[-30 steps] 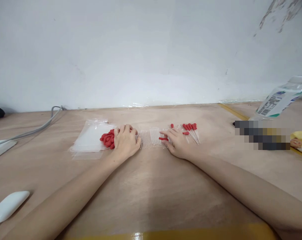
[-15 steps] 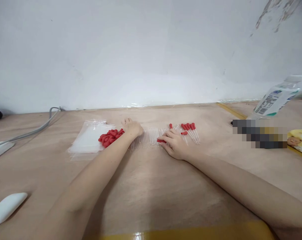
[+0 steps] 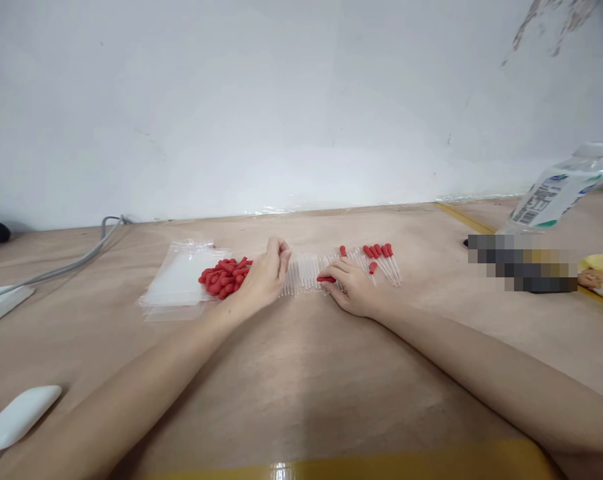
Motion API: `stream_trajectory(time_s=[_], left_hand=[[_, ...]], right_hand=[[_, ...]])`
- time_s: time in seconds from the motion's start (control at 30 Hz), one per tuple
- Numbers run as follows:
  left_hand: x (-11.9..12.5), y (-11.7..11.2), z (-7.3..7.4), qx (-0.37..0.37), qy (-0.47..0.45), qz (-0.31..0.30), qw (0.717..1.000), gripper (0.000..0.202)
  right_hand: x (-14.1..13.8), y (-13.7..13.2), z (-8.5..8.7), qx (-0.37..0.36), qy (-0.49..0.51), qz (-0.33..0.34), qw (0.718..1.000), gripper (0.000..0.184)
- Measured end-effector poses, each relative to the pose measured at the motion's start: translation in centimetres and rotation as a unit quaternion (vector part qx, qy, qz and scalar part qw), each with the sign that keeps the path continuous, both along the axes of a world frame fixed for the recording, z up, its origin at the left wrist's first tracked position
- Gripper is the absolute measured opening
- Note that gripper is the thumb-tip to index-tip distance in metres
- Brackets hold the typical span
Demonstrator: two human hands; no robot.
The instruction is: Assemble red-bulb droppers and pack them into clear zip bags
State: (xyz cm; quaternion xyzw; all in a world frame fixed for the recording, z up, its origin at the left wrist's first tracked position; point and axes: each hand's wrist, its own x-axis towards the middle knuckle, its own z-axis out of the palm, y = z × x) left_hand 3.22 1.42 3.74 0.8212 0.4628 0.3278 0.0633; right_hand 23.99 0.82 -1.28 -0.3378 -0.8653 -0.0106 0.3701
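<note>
My left hand [image 3: 268, 273] is at the left end of a row of clear dropper tubes [image 3: 308, 270], fingers curled together; whatever they hold is hidden. A pile of red rubber bulbs [image 3: 224, 279] lies just left of it. Over the right part of the row, my right hand [image 3: 354, 287] is closed on a red rubber bulb [image 3: 326, 279], between thumb and fingers. Beyond its fingertips another red bulb [image 3: 343, 251] shows. Several droppers with red bulbs fitted [image 3: 378, 251] lie to the right, and a single red bulb [image 3: 372, 268] rests nearer the hand.
Clear plastic zip bags [image 3: 178, 280] are stacked left of the bulb pile. A grey cable [image 3: 81, 257] and a white object [image 3: 21, 417] lie at the left. On the right stand a plastic bottle [image 3: 556, 197], a blurred dark object [image 3: 526, 263] and a yellow packet [image 3: 601, 277].
My left hand has lifted slightly and turned, its fingers going from reaching outward to curled together. My right hand stays in place with the red bulb. The loose bulb beside it has tilted upright.
</note>
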Motion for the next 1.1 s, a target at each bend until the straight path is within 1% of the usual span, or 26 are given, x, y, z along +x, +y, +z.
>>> stream_trajectory(time_s=[0.07, 0.13, 0.2, 0.27, 0.4, 0.6, 0.7, 0.87, 0.97, 1.1], left_hand=[[-0.8, -1.4, -1.4, 0.015, 0.013, -0.04, 0.999, 0.013], [-1.4, -2.2, -2.7, 0.034, 0.021, -0.068, 0.997, 0.011], [-1.7, -2.6, -3.5, 0.049, 0.017, -0.079, 0.996, 0.012], [-1.7, -2.6, -4.0, 0.061, 0.008, -0.081, 0.995, 0.013], [-1.6, -2.3, -4.3, 0.075, -0.001, -0.089, 0.993, 0.012], [-1.7, -2.4, -4.4, 0.078, 0.007, -0.102, 0.992, 0.013], [-1.7, -2.4, -4.5, 0.076, 0.011, -0.106, 0.991, 0.015], [-1.8, -2.2, -4.9, 0.1, 0.003, -0.138, 0.985, 0.019], [-1.7, -2.2, -5.0, 0.109, 0.009, -0.145, 0.983, 0.023], [-1.7, -2.2, -4.8, 0.117, 0.034, -0.155, 0.98, 0.028]], right_hand=[[0.0, -0.1, 0.1, -0.016, 0.014, 0.014, 1.0, 0.013], [-0.1, -0.1, 0.1, -0.035, 0.034, 0.029, 0.998, 0.014], [-0.2, -0.1, 0.0, -0.05, 0.058, 0.035, 0.996, 0.016], [-0.2, -0.1, -0.1, -0.057, 0.073, 0.035, 0.995, 0.019], [-0.5, -0.2, -0.2, -0.064, 0.077, 0.054, 0.994, 0.021], [-1.2, -0.9, 0.2, -0.087, 0.082, 0.074, 0.99, 0.021], [-1.4, -0.9, 0.0, -0.086, 0.096, 0.082, 0.988, 0.02], [-1.4, -0.5, -0.4, -0.09, 0.113, 0.087, 0.986, 0.014], [-1.3, -0.5, -0.5, -0.09, 0.121, 0.089, 0.985, 0.015], [-1.3, -0.7, -0.3, -0.073, 0.115, 0.101, 0.986, 0.017]])
